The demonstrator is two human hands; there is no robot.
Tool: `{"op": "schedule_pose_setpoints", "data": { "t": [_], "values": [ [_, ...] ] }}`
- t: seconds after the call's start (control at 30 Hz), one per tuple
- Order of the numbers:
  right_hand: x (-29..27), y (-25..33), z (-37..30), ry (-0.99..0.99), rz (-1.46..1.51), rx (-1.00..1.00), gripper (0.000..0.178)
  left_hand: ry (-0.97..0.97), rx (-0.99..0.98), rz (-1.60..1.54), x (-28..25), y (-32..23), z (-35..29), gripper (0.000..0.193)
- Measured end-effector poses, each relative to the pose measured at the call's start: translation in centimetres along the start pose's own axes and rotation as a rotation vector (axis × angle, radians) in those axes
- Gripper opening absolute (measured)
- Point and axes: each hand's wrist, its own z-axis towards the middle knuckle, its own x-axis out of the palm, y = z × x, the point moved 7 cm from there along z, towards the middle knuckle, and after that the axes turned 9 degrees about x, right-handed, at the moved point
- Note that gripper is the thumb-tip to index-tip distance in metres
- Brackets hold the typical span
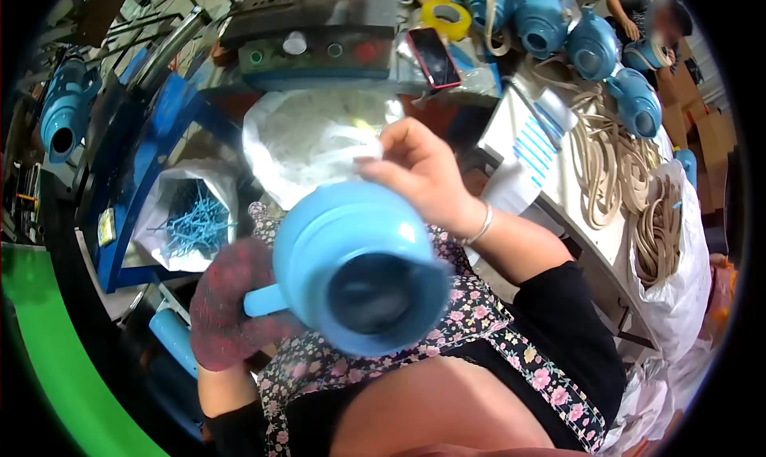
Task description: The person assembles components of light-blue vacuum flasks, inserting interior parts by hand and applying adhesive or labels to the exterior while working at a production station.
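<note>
A glossy light-blue plastic jug body (pixel 343 209), probably a thermos shell, is tilted so that its round, dark opening points back at me. My left hand (pixel 231 305), in a dark red knitted glove, is closed around its side handle. Beyond the jug's far side, my bare right hand (pixel 423 174) has thumb and fingers pinched together. A blurred whitish bit shows at those fingertips, and I cannot tell what it is. Just behind them lies a translucent white plastic bag (pixel 267 154), spread wide at the mouth.
Ahead stands a machine panel with buttons (pixel 319 62). A phone (pixel 433 58) and yellow tape roll (pixel 447 19) lie right of it. Several blue jug bodies (pixel 594 46) and coiled beige straps (pixel 594 170) crowd the right. A bag of blue scraps (pixel 195 221) sits left.
</note>
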Motion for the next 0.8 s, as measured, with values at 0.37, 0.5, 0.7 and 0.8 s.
{"op": "schedule_pose_setpoints", "data": {
  "t": [0.37,0.5,0.7,0.8],
  "values": [
    [-3.6,7.7,-3.7,0.087,0.209,0.158,0.055,0.164,0.131,0.148,5.5,-4.0,5.5,0.075],
    [-5.0,9.3,-0.4,-0.159,-0.590,-0.302,0.049,0.361,0.421,0.380,6.8,-6.5,6.5,0.070],
    [-4.2,0.1,8.5,-0.066,-0.588,0.034,0.033,0.279,0.563,0.295,6.0,-3.9,5.3,0.069],
    [-3.7,1.7,8.9,-0.049,-0.768,-0.095,0.033,0.293,0.516,0.258,5.5,-2.6,6.3,0.068]
  ]
}}
